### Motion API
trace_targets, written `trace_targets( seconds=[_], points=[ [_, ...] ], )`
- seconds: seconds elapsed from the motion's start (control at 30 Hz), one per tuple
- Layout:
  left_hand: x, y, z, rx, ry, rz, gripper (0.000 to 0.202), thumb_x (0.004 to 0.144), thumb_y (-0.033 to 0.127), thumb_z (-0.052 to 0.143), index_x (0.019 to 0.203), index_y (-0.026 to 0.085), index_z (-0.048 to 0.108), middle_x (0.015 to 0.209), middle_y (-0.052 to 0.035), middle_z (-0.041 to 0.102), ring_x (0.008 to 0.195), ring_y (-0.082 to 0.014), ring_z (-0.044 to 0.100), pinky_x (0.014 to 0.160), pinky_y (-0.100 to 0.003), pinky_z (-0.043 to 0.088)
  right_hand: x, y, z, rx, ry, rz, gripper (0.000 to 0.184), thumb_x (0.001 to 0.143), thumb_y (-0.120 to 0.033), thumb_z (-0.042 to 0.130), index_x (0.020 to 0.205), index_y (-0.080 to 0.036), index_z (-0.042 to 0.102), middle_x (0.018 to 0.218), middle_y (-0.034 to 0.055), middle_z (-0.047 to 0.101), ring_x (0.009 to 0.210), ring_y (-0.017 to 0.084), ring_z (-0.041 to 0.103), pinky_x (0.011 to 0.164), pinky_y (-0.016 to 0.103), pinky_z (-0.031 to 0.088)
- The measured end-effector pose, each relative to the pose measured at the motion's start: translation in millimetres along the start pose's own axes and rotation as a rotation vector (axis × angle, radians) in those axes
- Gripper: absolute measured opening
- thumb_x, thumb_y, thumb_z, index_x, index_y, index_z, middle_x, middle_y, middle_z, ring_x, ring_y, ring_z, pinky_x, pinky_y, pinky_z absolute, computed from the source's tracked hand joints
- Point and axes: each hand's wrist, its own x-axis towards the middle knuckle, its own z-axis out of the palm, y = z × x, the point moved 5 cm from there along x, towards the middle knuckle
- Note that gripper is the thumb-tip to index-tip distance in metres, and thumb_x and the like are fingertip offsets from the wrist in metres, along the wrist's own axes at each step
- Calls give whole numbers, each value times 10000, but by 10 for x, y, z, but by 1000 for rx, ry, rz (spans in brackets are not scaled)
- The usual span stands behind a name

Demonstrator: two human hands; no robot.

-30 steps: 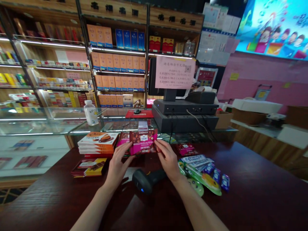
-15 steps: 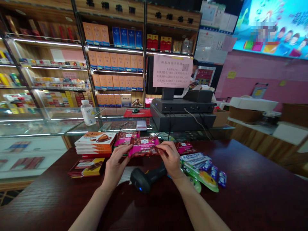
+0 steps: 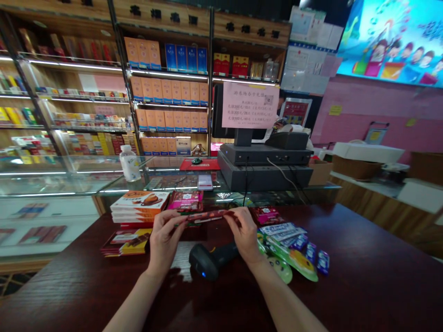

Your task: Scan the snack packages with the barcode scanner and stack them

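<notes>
Both my hands hold one pink hazelnut chocolate bar (image 3: pixel 206 215) above the dark wooden counter (image 3: pixel 363 276). My left hand (image 3: pixel 165 240) pinches its left end and my right hand (image 3: pixel 246 234) pinches its right end. The bar lies nearly flat, so I see mostly its thin edge. A black barcode scanner (image 3: pixel 207 260) lies on the counter just below the bar, between my wrists. Another pink chocolate bar (image 3: pixel 186 201) rests behind the held one.
A stack of orange-and-white chocolate boxes (image 3: pixel 140 206) sits at the left, with a darker box (image 3: pixel 127 241) in front. Blue candy packets (image 3: pixel 294 237) and green-rimmed packs (image 3: pixel 296 263) lie at the right. Behind stand a glass case (image 3: pixel 51 182), a water bottle (image 3: pixel 129 163) and a till (image 3: pixel 265 163).
The chocolate bar has been tipped from facing me upright to lying almost flat, and my hands have lowered it slightly over the scanner.
</notes>
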Motion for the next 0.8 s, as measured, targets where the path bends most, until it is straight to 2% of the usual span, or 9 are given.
trace_targets(
  seconds=[0.07,0.2,0.3,0.43,0.53,0.6,0.8],
  points=[
    [-19,-51,31,-26,-24,-52,178,902,372,622,898,237,739,963,-40,697,904,-173,676,824,-310,569,-12,32,14,13,31,38,44,966,-249,605,997,-229,629,899,30,661,816,175,624,712,298,520],
    [-65,-177,74,-4,-62,-222,237,867,460,636,882,238,717,842,-1,739,805,-170,700,806,-299,566,-50,111,54,37,93,126,264,938,-295,647,1185,-228,579,872,12,680,734,156,639,699,288,538],
    [-70,-193,83,-38,-57,-317,266,836,488,658,906,232,687,857,4,741,795,-164,704,780,-286,566,-71,144,79,57,109,165,359,927,-296,658,1259,-225,541,837,-1,683,726,155,653,715,291,550],
    [-36,-131,74,-114,-3,-329,253,830,444,678,948,225,636,969,-13,726,903,-163,705,834,-289,560,-40,80,74,50,85,118,263,942,-268,636,1199,-233,592,876,20,687,774,164,665,736,297,552],
    [-26,-118,90,-97,-42,-323,227,859,415,650,994,233,657,959,-12,729,887,-161,701,835,-293,562,3,-14,75,27,11,40,109,966,-225,595,1051,-235,662,894,35,693,831,177,658,766,313,538],
    [-24,-119,101,-76,-83,-304,224,884,404,619,1020,239,685,983,-19,738,914,-167,697,860,-301,559,20,-59,78,28,-23,3,122,978,-203,571,1004,-231,686,878,39,703,837,184,652,760,320,531],
    [-7,-123,99,-71,-132,-240,274,915,399,581,1099,253,723,1088,-35,744,1012,-184,684,948,-341,546,23,-64,92,39,-34,-13,187,979,-190,562,1073,-231,719,919,51,727,872,195,650,780,336,541]
  ],
)
